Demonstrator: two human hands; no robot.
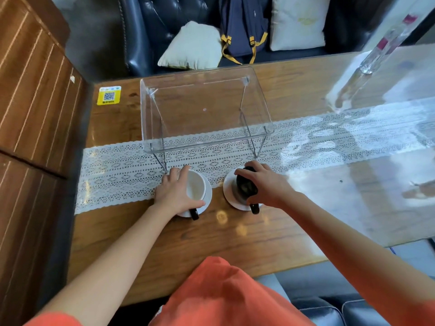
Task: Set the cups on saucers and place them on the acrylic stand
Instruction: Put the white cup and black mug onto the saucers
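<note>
Two cups stand on white saucers midway across the bench, handles pointing toward the near edge: the left hand (175, 192) grips the white-lined cup (195, 185) on the left saucer (208, 198), and the right hand (264, 185) grips the dark cup (244, 187) on the right saucer (229, 190). Just beyond them, the acrylic stand (204, 109) straddles the lace runner (113, 175), its long axis parallel to the far edge and its top bare.

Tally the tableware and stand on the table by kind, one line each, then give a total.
Cups: 2, a white-inside ceramic cup with black handle and a dark glossy cup with black handle
Round white saucers: 2, left and right
Clear acrylic stand: 1
Total: 5
</note>
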